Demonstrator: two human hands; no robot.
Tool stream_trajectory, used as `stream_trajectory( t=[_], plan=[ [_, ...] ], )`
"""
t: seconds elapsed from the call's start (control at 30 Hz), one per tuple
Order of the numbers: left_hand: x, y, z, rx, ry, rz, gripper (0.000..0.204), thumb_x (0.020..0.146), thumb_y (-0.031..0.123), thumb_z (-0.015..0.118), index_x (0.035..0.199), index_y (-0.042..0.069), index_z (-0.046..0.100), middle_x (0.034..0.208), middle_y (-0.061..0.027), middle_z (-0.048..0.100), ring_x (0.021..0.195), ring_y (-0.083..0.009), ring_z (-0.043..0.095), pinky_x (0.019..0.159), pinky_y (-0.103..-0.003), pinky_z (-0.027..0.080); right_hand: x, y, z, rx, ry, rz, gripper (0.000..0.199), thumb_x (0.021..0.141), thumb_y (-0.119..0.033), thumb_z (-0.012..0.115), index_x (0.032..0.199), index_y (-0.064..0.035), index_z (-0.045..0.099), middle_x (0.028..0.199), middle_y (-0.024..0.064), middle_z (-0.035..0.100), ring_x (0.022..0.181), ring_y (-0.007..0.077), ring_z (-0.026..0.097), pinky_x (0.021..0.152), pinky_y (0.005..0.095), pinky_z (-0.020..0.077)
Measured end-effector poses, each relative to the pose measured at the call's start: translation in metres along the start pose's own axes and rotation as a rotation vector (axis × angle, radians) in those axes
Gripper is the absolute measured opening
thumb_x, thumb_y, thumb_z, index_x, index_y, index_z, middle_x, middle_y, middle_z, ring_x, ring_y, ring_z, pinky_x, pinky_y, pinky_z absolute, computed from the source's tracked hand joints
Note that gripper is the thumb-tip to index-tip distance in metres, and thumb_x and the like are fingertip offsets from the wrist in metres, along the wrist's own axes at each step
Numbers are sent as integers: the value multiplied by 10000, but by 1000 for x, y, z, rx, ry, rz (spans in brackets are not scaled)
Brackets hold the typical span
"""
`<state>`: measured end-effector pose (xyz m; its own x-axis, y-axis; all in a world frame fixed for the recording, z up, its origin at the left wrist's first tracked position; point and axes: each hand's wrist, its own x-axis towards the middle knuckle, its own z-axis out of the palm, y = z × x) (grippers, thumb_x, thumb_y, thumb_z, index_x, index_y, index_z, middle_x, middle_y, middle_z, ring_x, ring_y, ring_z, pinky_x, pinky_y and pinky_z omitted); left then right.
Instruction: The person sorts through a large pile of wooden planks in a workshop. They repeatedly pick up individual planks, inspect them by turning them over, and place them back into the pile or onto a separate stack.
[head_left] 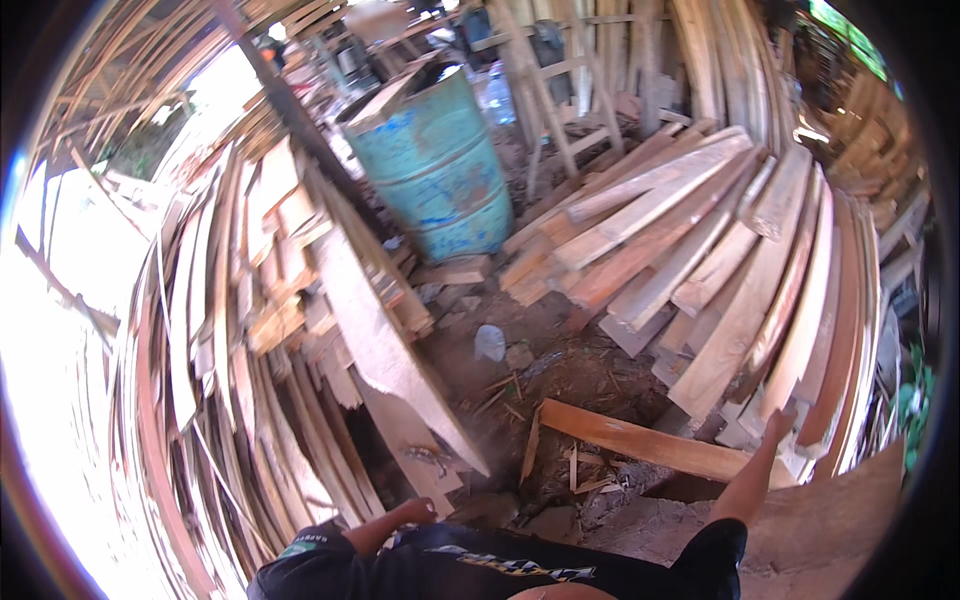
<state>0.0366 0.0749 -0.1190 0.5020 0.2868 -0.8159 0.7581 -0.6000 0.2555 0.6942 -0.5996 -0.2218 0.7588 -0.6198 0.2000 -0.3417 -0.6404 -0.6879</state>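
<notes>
**Hands at the timber stacks**

The right hand (781,423) is seen at the lower right of the frame, at the end of an outstretched bare arm. It is laid against the near ends of the stacked planks (700,260) that fan out across the right half of the picture. Whether its fingers are spread or closed round a board end cannot be told, as they are small and partly hidden.

The left hand (417,511) is held low at the bottom centre, just above a dark sleeve. It is curled loosely near the foot of a broad pale board (385,345) that leans tilted against the left-hand pile; contact with it cannot be confirmed, and the fingers appear drawn together rather than spread.

A single orange plank (645,445) is laid flat on the earth floor (560,365) between the two hands, running from the lower centre toward the right hand. Thin offcuts and splinters are scattered around it.

A dented blue-green metal drum (440,170) is stood upright at the upper centre, behind the planks. A dense heap of thin slats (210,330) is piled along the left side, strongly lit from the left edge. A small pale crumpled bottle (489,342) is seen on the ground in the middle of the frame.
</notes>
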Motion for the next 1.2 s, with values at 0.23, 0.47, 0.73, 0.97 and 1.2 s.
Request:
stream_trajectory(
  t=[0.23,0.47,0.73,0.97,1.2],
  plan=[
    [-1,-32,-10,-8,191,-107,455,796,448,676,1087,100,638,1016,-213,678,986,-398,639,858,-471,506,-156,105,-4,-165,-122,-263,427,933,-210,446,1236,71,553,1247,272,570,1258,394,462,1077,470,346],
    [-30,66,-72,-135,317,152,362,875,351,622,1103,69,615,1059,-168,680,1016,-330,649,880,-430,503,-435,133,35,-479,-929,-634,258,797,-242,660,900,-7,681,907,173,681,867,329,660,794,408,517],
    [-85,5,-85,-398,738,-33,326,841,283,616,1070,52,638,1040,-193,682,1008,-357,645,855,-433,511,-528,-123,-45,624,-1830,302,245,927,-212,549,1083,-39,627,985,130,684,818,247,682,743,386,562],
    [-47,-123,12,-470,680,-358,151,794,232,664,880,113,703,835,-141,699,789,-273,670,724,-382,519,-495,-333,-98,703,-2119,127,619,976,-467,471,1397,-20,395,1187,161,625,1019,221,626,917,379,489],
    [-101,-88,129,-827,236,-251,165,770,161,613,697,24,669,652,-94,661,652,-205,658,608,-353,493,-534,-399,-139,508,-2007,-314,391,938,-324,620,1152,-7,538,881,91,656,677,120,613,672,274,513]
  ],
)
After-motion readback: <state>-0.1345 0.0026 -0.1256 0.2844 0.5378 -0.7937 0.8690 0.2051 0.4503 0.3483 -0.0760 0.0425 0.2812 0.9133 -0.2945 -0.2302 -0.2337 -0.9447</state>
